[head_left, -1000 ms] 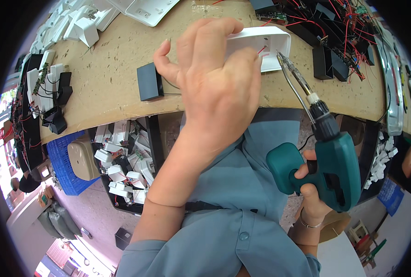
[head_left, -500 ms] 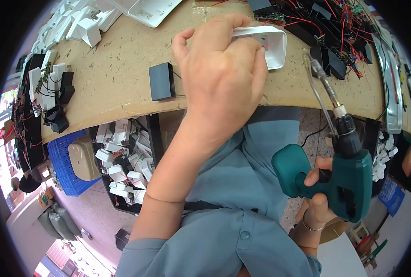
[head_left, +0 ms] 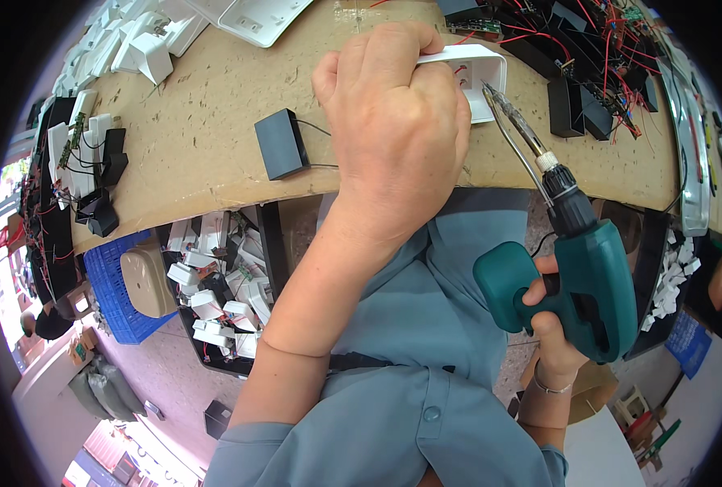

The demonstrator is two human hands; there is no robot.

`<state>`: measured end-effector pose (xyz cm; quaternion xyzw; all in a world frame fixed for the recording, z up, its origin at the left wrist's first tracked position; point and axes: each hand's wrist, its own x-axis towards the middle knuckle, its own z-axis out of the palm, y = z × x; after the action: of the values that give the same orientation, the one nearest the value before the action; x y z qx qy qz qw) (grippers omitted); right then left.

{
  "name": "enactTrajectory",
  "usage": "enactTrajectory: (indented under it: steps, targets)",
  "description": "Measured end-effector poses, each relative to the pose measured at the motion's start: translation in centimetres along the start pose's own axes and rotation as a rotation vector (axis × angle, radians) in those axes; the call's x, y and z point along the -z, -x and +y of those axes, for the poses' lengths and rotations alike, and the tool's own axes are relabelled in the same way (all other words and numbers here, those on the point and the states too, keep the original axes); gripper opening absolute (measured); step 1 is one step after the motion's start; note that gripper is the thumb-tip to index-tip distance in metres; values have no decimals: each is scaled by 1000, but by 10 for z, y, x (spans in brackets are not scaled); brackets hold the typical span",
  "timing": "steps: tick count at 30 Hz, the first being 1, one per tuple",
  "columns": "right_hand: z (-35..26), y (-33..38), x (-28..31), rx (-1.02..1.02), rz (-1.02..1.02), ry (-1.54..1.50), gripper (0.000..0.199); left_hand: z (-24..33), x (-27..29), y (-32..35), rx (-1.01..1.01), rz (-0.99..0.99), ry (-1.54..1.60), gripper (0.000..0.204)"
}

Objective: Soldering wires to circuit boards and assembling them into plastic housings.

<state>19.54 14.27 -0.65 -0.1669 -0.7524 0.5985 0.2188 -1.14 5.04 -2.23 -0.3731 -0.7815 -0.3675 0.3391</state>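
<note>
Currently, the left hand curls closed, gripping the left part of a white housing over the tabletop, fingertips partly hidden; the right hand wraps around a green soldering gun, whose tip is at the housing's right end.

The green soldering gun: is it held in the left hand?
No, the right hand grips the green soldering gun, while the left hand holds the white casing.
</note>
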Motion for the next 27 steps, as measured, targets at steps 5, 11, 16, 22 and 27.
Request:
enactTrajectory:
  steps: [5,11,16,22,27]
  targets:
    - [-1,-9,-3,-59,-12,-24,53,1,1,0,19,-13,-4,6]
    - [-2,-13,-3,-90,-26,-32,52,4,19,-7,-101,-35,-155,7]
    - [-3,-16,-2,-103,-32,-36,51,5,18,-7,-74,-47,-139,7]
    - [-3,-17,-1,-101,-44,-23,49,4,19,-7,-97,-26,-154,7]
    - [-4,-17,0,-123,-40,-10,48,3,18,-7,-90,-33,-143,6]
